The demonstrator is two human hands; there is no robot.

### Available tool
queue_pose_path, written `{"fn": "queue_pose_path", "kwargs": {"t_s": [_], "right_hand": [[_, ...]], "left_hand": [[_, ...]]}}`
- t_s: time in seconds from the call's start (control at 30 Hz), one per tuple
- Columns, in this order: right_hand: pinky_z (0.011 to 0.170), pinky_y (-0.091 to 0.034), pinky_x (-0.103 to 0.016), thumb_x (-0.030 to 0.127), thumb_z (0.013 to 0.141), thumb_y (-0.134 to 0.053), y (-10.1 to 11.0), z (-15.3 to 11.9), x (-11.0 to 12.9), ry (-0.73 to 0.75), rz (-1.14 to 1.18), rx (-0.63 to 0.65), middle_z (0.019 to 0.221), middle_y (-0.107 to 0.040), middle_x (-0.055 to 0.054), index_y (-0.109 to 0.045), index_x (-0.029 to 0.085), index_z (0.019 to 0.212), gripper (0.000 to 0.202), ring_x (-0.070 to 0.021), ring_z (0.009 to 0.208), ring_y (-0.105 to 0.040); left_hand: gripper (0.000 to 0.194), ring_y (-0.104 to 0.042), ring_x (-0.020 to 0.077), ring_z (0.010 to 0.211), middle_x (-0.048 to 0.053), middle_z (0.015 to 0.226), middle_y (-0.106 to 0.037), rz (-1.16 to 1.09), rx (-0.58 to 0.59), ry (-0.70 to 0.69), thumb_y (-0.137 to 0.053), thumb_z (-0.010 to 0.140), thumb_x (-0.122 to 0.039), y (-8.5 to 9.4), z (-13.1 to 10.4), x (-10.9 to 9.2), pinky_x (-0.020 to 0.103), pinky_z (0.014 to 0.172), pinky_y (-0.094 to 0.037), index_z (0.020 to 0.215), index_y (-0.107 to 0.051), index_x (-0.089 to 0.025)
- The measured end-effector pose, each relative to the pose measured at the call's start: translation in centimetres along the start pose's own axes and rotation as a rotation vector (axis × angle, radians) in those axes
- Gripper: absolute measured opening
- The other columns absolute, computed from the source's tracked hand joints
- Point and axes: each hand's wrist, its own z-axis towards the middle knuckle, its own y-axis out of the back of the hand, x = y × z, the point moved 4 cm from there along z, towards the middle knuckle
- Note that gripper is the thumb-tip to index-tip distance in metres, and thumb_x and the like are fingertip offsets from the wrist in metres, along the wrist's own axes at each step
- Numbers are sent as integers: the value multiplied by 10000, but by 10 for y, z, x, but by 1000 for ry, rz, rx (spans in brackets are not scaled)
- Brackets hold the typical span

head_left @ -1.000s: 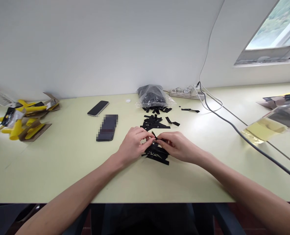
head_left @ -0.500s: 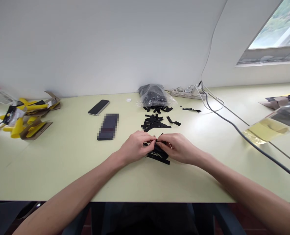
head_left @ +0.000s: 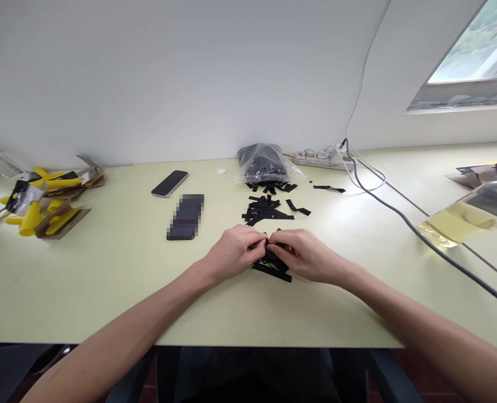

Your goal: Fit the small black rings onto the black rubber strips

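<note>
Fingertips of my left hand [head_left: 239,251] and my right hand [head_left: 302,252] meet in a pinch over a small heap of black strips. Both hands are closed on a black strip, mostly hidden by the fingers; its exact kind is too small to make out. Beneath them lie more black strips [head_left: 272,272], one stretched out toward the front. Just beyond the hands is a loose pile of black strips [head_left: 265,210]. Behind that pile, a clear plastic bag [head_left: 264,162] full of black pieces has several strips at its mouth.
A phone [head_left: 170,183] and a pixelated dark object [head_left: 185,217] lie left of the piles. Yellow-handled items in cardboard [head_left: 49,201] are at far left. A power strip [head_left: 322,159] stands by the wall; a thick grey cable [head_left: 416,226] crosses the right side near a clear package [head_left: 458,221].
The fingertips have shifted very slightly, and the left fingers now cover more of the strip between the hands. Everything else stays in place.
</note>
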Motion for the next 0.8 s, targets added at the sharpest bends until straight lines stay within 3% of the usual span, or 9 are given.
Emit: {"fn": "queue_pose_path", "kwargs": {"t_s": [0.23,0.37,0.53,0.67,0.8], "right_hand": [[543,-246,-286,258,980,-473,7,1,-8,-76,-66,13,597,-484,21,-523,195,726,266,-118,533,-377],[539,-231,-293,252,951,-497,14,1,-13,-116,-91,-40,578,-486,23,-598,192,751,232,-119,518,-381],[535,-224,-295,245,950,-490,14,0,-9,-76,-97,-40,574,-470,26,-554,195,724,240,-115,515,-366],[536,-227,-296,253,964,-484,9,-1,-8,-57,-110,-1,586,-480,22,-512,200,717,255,-119,531,-373],[536,-221,-301,263,978,-476,6,0,-9,-65,-122,26,572,-444,27,-418,206,689,301,-119,526,-343]], "left_hand": [[221,-694,190,916,45,1010,-787,-28,-13,-8,-565,1025,-247,-1,-2,7,314,845,-522,1060,-779,-206],[183,-675,181,840,25,899,-765,-50,-7,30,-626,1007,-334,-1,-2,6,313,817,-517,973,-764,-220],[318,-604,144,707,-14,796,-668,-55,-33,92,-624,997,-379,1,-1,5,312,808,-502,1272,-654,-223],[165,-602,157,748,2,797,-666,-38,7,63,-596,998,-339,-2,0,4,324,815,-479,991,-703,-214],[243,-567,154,722,4,757,-634,-40,17,95,-599,971,-302,-4,0,5,311,738,-448,755,-607,-191]]}}
